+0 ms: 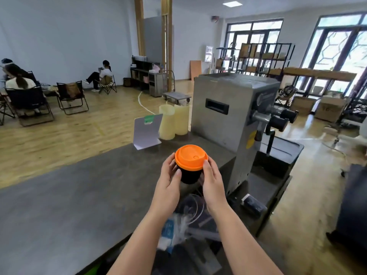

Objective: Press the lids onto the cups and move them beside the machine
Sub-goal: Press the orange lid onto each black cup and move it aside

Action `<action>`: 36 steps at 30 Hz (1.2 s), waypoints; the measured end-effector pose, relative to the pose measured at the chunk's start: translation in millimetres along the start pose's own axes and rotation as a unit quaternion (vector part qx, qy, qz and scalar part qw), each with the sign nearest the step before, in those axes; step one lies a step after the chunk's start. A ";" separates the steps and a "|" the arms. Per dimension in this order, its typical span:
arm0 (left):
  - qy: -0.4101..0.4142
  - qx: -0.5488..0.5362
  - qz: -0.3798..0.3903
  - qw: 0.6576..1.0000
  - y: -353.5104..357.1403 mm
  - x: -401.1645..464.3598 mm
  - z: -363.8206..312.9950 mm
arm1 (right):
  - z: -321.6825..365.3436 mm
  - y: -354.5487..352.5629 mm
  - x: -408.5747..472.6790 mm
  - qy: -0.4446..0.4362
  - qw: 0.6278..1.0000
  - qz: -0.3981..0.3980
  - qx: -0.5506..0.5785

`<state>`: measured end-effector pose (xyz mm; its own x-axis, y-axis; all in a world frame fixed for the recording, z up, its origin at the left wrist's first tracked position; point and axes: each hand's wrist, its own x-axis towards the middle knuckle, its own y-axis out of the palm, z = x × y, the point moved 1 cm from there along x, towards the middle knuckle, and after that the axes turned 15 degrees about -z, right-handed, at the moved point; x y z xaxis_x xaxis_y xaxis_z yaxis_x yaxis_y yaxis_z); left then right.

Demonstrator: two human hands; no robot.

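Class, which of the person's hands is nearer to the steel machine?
Right. The right hand grips the black cup on the side facing the machine; the left hand grips its far side.

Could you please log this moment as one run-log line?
left hand: grips black cup | right hand: grips cup | orange lid: on cup | machine: right

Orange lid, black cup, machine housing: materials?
Lid: likely moulded plastic, matte orange, crisp rim and sip bump. Cup: dark and matte, paper or plastic, can't tell. Machine: looks like brushed sheet metal, grey with a dull sheen and folded edges.
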<state>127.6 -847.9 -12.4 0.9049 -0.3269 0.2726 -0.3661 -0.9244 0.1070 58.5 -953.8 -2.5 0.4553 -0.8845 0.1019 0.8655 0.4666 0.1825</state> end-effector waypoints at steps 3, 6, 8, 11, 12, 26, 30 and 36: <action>-0.031 -0.026 -0.031 0.999 37.2 55.3 18.4 | -2.3 8.0 64.0 0.007 0.999 0.013 -0.034; -0.058 -0.046 -0.052 0.996 72.6 107.7 30.6 | -6.6 13.7 125.4 0.012 0.997 0.008 -0.080; -0.073 -0.058 -0.059 0.994 93.0 137.6 40.5 | -11.2 18.1 160.4 0.019 0.995 0.003 -0.096; -0.103 -0.067 -0.071 0.990 115.0 170.4 58.5 | -20.5 29.5 198.1 0.026 0.995 0.008 -0.093; -0.111 -0.072 -0.077 0.988 120.0 178.3 63.3 | -23.5 34.3 208.4 0.025 0.995 0.009 -0.091; -0.148 -0.041 -0.188 0.970 155.8 220.2 87.8 | -49.2 53.1 278.5 0.035 0.994 0.041 -0.093; -0.128 -0.023 -0.213 0.968 157.0 221.2 95.1 | -51.8 54.1 281.8 0.021 0.992 0.067 -0.109; -0.145 -0.014 -0.217 0.965 159.6 216.8 87.3 | -49.3 53.7 283.3 0.021 0.990 0.077 -0.119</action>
<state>284.3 -1083.5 -19.7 0.9956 0.0453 -0.0816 0.0593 -0.9822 0.1783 244.2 -1179.6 -12.0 0.5898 -0.8046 0.0696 0.8074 0.5859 -0.0689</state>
